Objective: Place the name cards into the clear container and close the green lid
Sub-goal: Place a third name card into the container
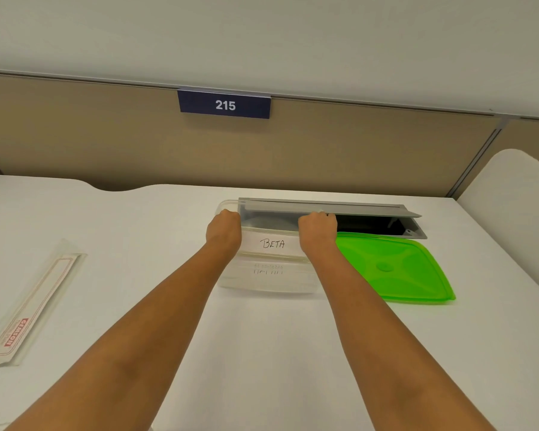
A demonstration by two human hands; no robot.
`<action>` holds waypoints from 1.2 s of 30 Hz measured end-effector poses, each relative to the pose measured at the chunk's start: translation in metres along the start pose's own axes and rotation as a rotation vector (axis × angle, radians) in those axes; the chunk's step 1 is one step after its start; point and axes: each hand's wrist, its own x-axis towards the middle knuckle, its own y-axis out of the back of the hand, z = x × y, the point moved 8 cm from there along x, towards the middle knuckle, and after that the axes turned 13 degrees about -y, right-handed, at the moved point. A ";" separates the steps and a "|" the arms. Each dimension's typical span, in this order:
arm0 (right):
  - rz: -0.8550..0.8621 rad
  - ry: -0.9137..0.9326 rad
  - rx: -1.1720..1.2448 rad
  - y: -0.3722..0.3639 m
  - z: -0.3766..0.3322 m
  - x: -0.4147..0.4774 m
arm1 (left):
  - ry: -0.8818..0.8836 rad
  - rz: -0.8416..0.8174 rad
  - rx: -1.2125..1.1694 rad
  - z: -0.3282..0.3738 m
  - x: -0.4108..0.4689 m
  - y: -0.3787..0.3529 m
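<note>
Two hands over clear box (268, 275). Left hand (224, 229) and right hand (318, 232) curled tight on ends of card (273, 243) marked BETA, card's long side running left to right, low inside box. Green lid (392, 269) flat on surface (262, 353), touching box's right side. Right hand nearer lid.

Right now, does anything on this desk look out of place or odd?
Little stands out. The desk's cable hatch stands open just behind the clear container, leaving a dark gap beside the green lid. Both hands, left hand and right hand, hold the BETA name card upright in the container. Nothing looks spilled or damaged.
</note>
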 end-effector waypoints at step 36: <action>0.016 0.062 -0.027 -0.010 -0.011 0.006 | -0.008 -0.016 0.067 0.002 0.006 -0.010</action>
